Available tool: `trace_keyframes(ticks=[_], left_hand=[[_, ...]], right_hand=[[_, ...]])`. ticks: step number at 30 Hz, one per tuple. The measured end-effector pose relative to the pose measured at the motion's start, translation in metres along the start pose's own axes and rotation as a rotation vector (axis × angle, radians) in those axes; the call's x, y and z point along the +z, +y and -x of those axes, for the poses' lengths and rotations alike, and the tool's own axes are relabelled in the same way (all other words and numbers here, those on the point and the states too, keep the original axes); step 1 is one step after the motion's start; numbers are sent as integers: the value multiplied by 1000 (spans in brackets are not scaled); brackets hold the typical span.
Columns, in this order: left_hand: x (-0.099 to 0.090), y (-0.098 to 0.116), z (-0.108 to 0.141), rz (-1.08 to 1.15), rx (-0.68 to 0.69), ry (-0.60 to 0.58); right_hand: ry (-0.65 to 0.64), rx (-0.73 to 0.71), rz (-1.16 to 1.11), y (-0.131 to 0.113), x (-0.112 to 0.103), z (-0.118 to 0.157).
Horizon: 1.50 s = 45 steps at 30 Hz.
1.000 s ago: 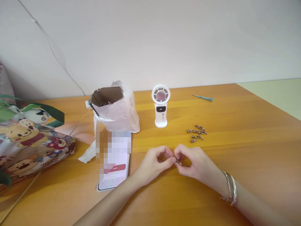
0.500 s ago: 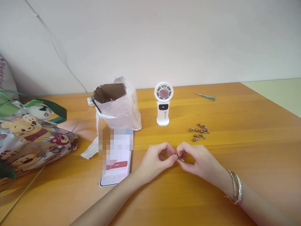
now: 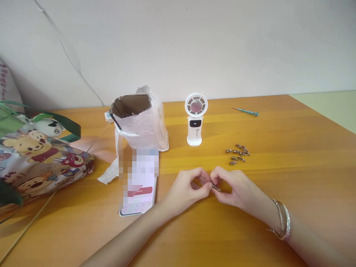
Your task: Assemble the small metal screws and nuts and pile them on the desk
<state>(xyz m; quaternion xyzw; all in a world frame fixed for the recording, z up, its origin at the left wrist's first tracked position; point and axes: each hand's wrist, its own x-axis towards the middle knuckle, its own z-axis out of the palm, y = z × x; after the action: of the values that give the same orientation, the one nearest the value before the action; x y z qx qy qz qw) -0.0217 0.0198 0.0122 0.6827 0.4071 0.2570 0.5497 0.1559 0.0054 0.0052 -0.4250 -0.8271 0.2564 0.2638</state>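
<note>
A small metal piece (image 3: 216, 188) is pinched between both hands, low over the wooden table (image 3: 194, 237). My left hand (image 3: 191, 189) grips its near-left end with thumb and fingers closed. From the other side, my right hand (image 3: 236, 187) closes thumb and forefinger on the same piece; the fingers cover much of it, so its exact kind is unclear. Just beyond the right hand lies a loose cluster of small metal fittings (image 3: 238, 152), several of them, dull and brownish silver.
A white handheld fan (image 3: 194, 129) stands upright near the middle. A blue-green screwdriver (image 3: 246, 111) lies at the back right. On the left are an open box in white plastic (image 3: 141, 129), a phone (image 3: 140, 198) and a cartoon-printed bag (image 3: 44, 159).
The whole scene has shifted slightly in view as the head moved. Both hands keep their pinch on the small metal piece, with hardly any change in the fingers.
</note>
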Motion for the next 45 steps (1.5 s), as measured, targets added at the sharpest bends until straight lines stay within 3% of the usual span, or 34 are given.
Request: trace_keyframes(ticks=[6, 12, 19, 25, 31, 36, 45], left_hand=[[0, 2, 1, 3, 16, 105], [2, 3, 1, -93, 55, 137], [0, 1, 2, -336, 159, 252], [2, 2, 1, -270, 79, 258], [3, 4, 1, -167, 22, 209], [2, 4, 1, -210, 35, 181], [8, 1, 1, -155, -26, 195]], right_hand=[[96, 51, 9, 1, 1, 1], [114, 55, 50, 1, 4, 1], [90, 97, -196, -5, 6, -1], [128, 138, -221, -9, 11, -1], [174, 159, -29, -9, 16, -1], [220, 59, 197, -5, 18, 0], [268, -45, 322, -8, 24, -4]])
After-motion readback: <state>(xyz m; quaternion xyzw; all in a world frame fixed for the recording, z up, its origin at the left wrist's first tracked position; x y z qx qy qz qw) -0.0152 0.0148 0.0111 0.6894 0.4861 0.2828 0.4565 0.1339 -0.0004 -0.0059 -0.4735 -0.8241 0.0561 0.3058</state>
